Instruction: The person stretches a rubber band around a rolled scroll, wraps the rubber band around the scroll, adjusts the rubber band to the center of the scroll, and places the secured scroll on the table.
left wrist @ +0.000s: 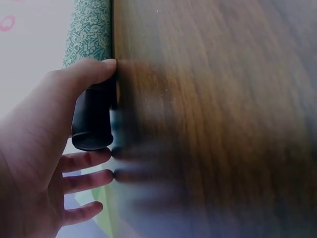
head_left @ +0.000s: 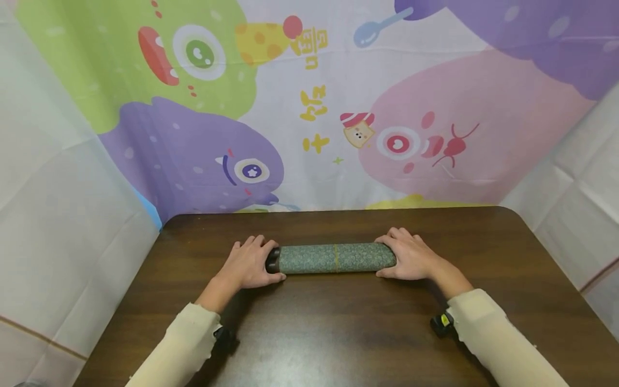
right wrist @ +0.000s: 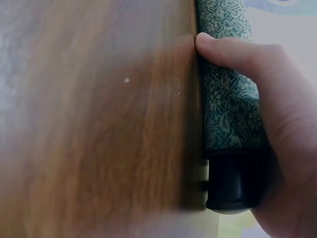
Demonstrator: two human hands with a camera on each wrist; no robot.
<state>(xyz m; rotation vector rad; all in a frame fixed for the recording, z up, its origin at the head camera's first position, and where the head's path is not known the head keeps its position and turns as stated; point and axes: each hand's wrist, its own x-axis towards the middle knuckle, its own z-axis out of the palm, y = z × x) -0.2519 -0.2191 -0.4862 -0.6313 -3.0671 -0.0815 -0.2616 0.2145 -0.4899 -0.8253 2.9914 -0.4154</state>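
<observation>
A rolled scroll [head_left: 309, 259] in green patterned cloth lies lengthwise across the brown table, with a thin yellowish band around its middle. My left hand [head_left: 251, 263] grips its left end, thumb on the near side and fingers on the far side. In the left wrist view the thumb presses the cloth edge, above a black end knob [left wrist: 92, 121]. At the opposite end my right hand [head_left: 408, 255] holds the scroll between thumb and fingers. The right wrist view shows that thumb on the patterned cloth and another black knob [right wrist: 233, 181] beside the palm; the other fingers are hidden there.
The dark wood table [head_left: 309, 333] has rounded far corners. Right behind its far edge hangs a cloth [head_left: 314, 183] printed with cartoon monsters. White sheeting [head_left: 58, 215] closes off the left side, and similar panels stand on the right.
</observation>
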